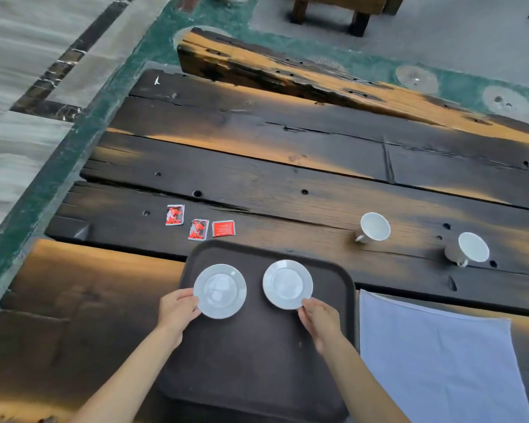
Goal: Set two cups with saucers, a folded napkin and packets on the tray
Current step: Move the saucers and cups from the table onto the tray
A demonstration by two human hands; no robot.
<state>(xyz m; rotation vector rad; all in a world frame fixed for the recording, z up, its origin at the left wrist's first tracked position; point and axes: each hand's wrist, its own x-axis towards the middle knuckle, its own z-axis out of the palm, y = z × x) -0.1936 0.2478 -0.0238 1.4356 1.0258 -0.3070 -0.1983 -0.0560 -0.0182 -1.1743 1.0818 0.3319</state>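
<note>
My left hand (177, 312) pinching near rim of left saucer (220, 290); my right hand (319, 320) pinching near rim of right saucer (287, 284). Both saucers over far half of tray (257, 361). Three red packets (199, 229) on surface just beyond tray. Two cups (374, 227) lying tipped, far right. Napkin (440, 361) unfolded, right of tray.

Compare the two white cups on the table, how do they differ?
The left cup sits farther from the camera and nearer the tray; the right cup sits closer and farther right. The left cup's handle points lower left; the right cup's points down, toward the napkin. Both are white, empty, and off their saucers.
</note>
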